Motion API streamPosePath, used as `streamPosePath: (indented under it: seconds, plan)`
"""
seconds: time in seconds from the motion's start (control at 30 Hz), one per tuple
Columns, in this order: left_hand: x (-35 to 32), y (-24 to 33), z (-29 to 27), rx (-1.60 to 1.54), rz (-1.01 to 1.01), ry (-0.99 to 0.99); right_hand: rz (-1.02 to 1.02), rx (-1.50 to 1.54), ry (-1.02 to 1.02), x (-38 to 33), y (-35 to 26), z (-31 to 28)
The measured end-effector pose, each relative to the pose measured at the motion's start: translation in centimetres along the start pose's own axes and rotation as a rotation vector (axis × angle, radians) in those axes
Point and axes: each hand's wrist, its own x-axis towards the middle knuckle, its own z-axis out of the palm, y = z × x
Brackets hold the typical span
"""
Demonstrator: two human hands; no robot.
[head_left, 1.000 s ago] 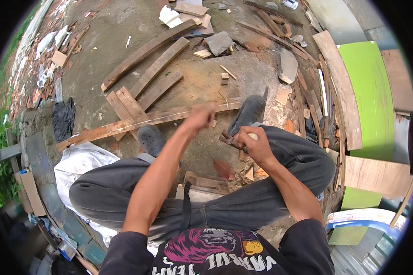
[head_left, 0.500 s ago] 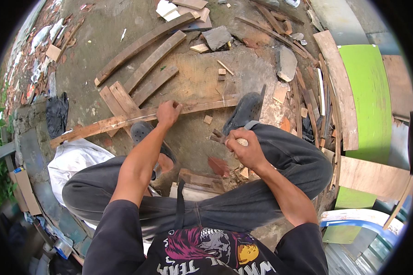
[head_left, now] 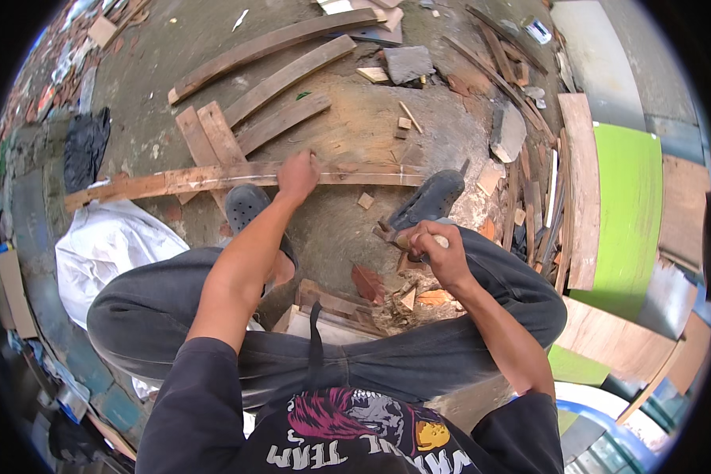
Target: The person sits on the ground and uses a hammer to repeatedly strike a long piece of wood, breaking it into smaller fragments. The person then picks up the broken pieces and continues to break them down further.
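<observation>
Two hands: left (head_left: 298,175) grips plank (head_left: 213,178), right (head_left: 437,251) holds hammer (head_left: 407,238).

a single fisheye view from the person's head looks steeply down past the chest and bent knees onto the ground (head_left: 174,55), close over the long plank (head_left: 213,178); straight boards bend toward the round rim.

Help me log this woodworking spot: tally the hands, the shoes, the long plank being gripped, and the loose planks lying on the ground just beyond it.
Hands: 2, left hand gripping the long plank, right hand closed on a wooden-handled tool
Shoes: 2
Long plank: 1
Loose planks beyond it: 5
Total: 10
</observation>
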Motion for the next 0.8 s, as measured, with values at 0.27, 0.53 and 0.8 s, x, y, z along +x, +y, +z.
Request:
streamPosePath:
  seconds: [0.27,0.53,0.8]
  plan:
    - [-1.5,-7.5,-7.6,0.43,-0.291,-0.156,0.112,-0.025,0.071,9.7,0.1,5.4]
    - [-0.6,-10.4,-9.3,0.274,-0.265,-0.438,0.163,-0.17,0.167,20.0,-0.7,13.1]
    - [-0.8,-10.6,-9.5,0.217,-0.247,-0.46,0.113,-0.322,0.355,23.4,1.9,16.1]
